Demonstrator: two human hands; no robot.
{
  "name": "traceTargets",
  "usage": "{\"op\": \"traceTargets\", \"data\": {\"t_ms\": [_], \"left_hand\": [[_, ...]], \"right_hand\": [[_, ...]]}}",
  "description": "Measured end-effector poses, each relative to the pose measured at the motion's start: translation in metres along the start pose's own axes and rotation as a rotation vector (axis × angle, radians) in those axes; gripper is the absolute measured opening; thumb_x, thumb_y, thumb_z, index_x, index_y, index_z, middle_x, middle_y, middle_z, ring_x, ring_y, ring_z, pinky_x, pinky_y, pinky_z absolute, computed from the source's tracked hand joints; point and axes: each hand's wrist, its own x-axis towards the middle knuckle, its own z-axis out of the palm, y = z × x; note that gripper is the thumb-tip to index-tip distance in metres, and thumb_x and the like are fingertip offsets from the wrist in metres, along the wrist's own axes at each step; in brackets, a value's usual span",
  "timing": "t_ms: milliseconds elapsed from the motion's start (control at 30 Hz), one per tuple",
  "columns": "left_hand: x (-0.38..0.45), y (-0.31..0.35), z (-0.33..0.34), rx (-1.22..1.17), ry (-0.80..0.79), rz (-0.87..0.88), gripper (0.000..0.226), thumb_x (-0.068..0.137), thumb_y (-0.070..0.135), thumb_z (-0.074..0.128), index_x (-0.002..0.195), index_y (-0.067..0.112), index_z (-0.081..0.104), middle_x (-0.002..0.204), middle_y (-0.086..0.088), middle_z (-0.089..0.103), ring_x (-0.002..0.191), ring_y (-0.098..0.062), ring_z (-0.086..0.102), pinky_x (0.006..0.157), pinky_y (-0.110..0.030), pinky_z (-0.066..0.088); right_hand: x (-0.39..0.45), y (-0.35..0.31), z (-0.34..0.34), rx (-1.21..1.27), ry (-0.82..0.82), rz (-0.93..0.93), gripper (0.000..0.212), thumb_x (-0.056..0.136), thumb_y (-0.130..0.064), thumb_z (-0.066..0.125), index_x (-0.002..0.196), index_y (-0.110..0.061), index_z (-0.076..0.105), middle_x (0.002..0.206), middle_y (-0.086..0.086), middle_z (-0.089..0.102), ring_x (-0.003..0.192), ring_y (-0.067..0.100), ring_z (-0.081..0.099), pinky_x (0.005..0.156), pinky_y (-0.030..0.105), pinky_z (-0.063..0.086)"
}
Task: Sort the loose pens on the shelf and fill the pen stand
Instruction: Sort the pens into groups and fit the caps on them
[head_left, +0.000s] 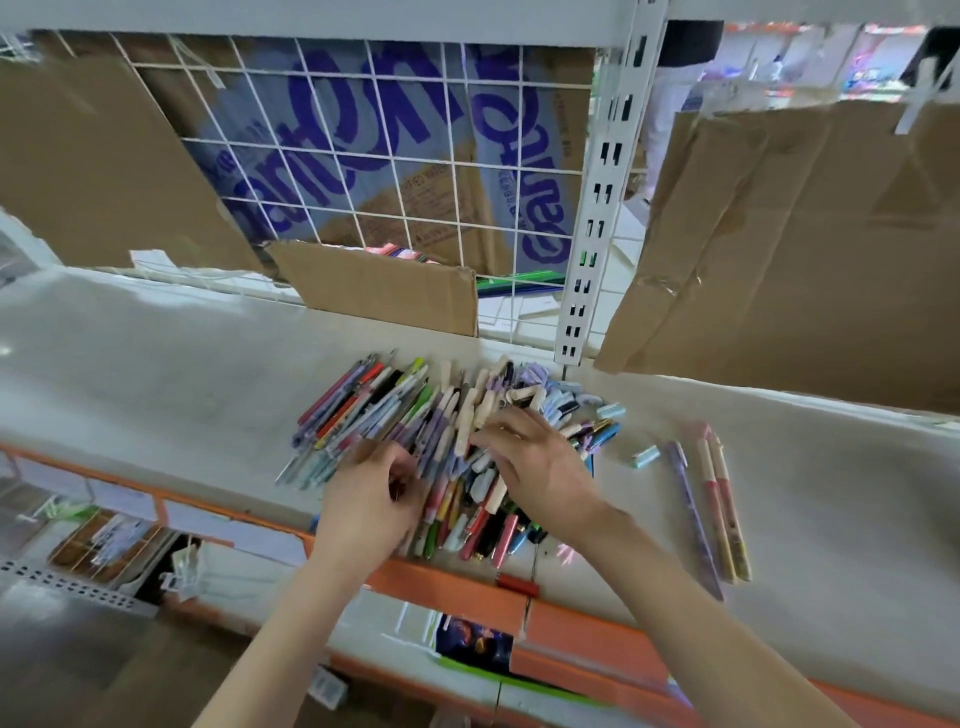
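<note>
On the shelf (156, 353): sorting step, both hands in pen pile (447, 441). Left hand (371, 499) fingers curled round pens, right hand (535, 457) spread. Next: pull matching pens; stand not visible.

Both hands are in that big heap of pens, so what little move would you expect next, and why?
Probably the left hand lifts out one pen from the pile of pens and lays it beside the three pens already set apart on the shelf. Its fingers are curled down among the pens, while the right hand rests spread on the heap. No pen stand is in view.
</note>
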Motion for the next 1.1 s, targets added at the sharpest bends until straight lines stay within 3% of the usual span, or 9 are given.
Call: {"op": "traceTargets", "data": {"t_ms": [100, 200, 367, 467, 567, 800, 867, 933, 1100], "left_hand": [[-0.003, 0.001, 0.0, 0.033, 0.019, 0.013, 0.008, 0.084, 0.025, 0.066, 0.088, 0.019, 0.065, 0.087, 0.009, 0.044, 0.08, -0.015, 0.054, 0.069, -0.025, 0.038], [-0.004, 0.006, -0.001, 0.105, -0.02, 0.0, 0.016, 0.085, 0.033, 0.064, 0.095, 0.02, 0.066, 0.098, 0.005, 0.044, 0.085, -0.018, 0.057, 0.074, -0.027, 0.045], [-0.001, 0.012, -0.002, 0.265, -0.085, -0.037, 0.027, 0.086, 0.047, 0.057, 0.103, 0.026, 0.064, 0.117, 0.001, 0.04, 0.096, -0.019, 0.056, 0.08, -0.029, 0.045], [0.001, 0.014, 0.0, 0.241, -0.083, -0.035, 0.028, 0.087, 0.046, 0.055, 0.102, 0.024, 0.064, 0.118, 0.0, 0.039, 0.095, -0.019, 0.056, 0.079, -0.028, 0.044], [0.0, 0.013, 0.002, 0.214, -0.06, -0.017, 0.023, 0.088, 0.042, 0.056, 0.098, 0.023, 0.064, 0.115, 0.0, 0.039, 0.091, -0.017, 0.055, 0.074, -0.025, 0.038], [0.0, 0.009, 0.007, 0.08, 0.063, 0.008, 0.015, 0.084, 0.031, 0.064, 0.085, 0.015, 0.063, 0.104, 0.002, 0.039, 0.097, -0.017, 0.044, 0.075, -0.028, 0.038], [0.001, 0.011, 0.004, 0.017, 0.095, 0.027, 0.013, 0.082, 0.026, 0.066, 0.081, 0.015, 0.061, 0.096, 0.004, 0.043, 0.092, -0.014, 0.042, 0.072, -0.028, 0.037], [0.0, 0.014, 0.002, -0.026, 0.107, 0.071, 0.012, 0.083, 0.024, 0.066, 0.078, 0.017, 0.057, 0.082, 0.006, 0.053, 0.077, -0.014, 0.051, 0.062, -0.027, 0.037], [-0.002, 0.021, 0.004, -0.081, 0.06, 0.094, 0.014, 0.088, 0.027, 0.06, 0.079, 0.021, 0.051, 0.063, 0.009, 0.057, 0.053, -0.003, 0.052, 0.045, -0.015, 0.032]], "right_hand": [[0.012, -0.002, 0.007, -0.049, -0.067, -0.007, 0.057, 0.06, 0.025, 0.062, 0.105, -0.009, 0.071, 0.109, 0.012, 0.064, 0.096, 0.033, 0.061, 0.076, 0.044, 0.057], [0.017, -0.001, 0.01, -0.072, -0.202, -0.016, 0.061, 0.068, 0.022, 0.049, 0.118, -0.011, 0.065, 0.129, 0.01, 0.055, 0.114, 0.031, 0.049, 0.086, 0.049, 0.052], [0.022, 0.001, 0.012, -0.057, -0.148, -0.034, 0.04, 0.066, 0.018, 0.067, 0.097, -0.006, 0.07, 0.099, 0.009, 0.065, 0.091, 0.032, 0.06, 0.069, 0.045, 0.057], [0.024, 0.0, 0.01, -0.039, -0.135, -0.03, 0.033, 0.068, 0.016, 0.066, 0.092, -0.007, 0.07, 0.094, 0.008, 0.065, 0.092, 0.031, 0.059, 0.071, 0.043, 0.057], [0.022, -0.001, 0.009, -0.06, -0.113, -0.042, 0.038, 0.065, 0.018, 0.068, 0.093, -0.007, 0.072, 0.095, 0.009, 0.066, 0.088, 0.031, 0.06, 0.064, 0.042, 0.058], [0.007, 0.001, -0.001, -0.008, 0.003, -0.007, 0.032, 0.07, 0.014, 0.068, 0.095, -0.006, 0.071, 0.097, 0.008, 0.066, 0.089, 0.027, 0.062, 0.078, 0.027, 0.053], [0.002, 0.007, -0.008, 0.044, 0.02, 0.054, 0.027, 0.074, 0.011, 0.064, 0.094, -0.005, 0.071, 0.097, 0.007, 0.066, 0.09, 0.025, 0.061, 0.082, 0.017, 0.044], [-0.003, 0.016, -0.017, 0.075, 0.013, 0.102, 0.022, 0.079, 0.009, 0.061, 0.092, -0.006, 0.071, 0.094, 0.006, 0.066, 0.089, 0.023, 0.062, 0.083, 0.015, 0.042], [-0.021, 0.037, -0.039, 0.082, -0.012, 0.242, 0.026, 0.083, 0.01, 0.057, 0.091, -0.009, 0.072, 0.092, 0.003, 0.067, 0.091, 0.019, 0.061, 0.074, 0.033, 0.053]]}}
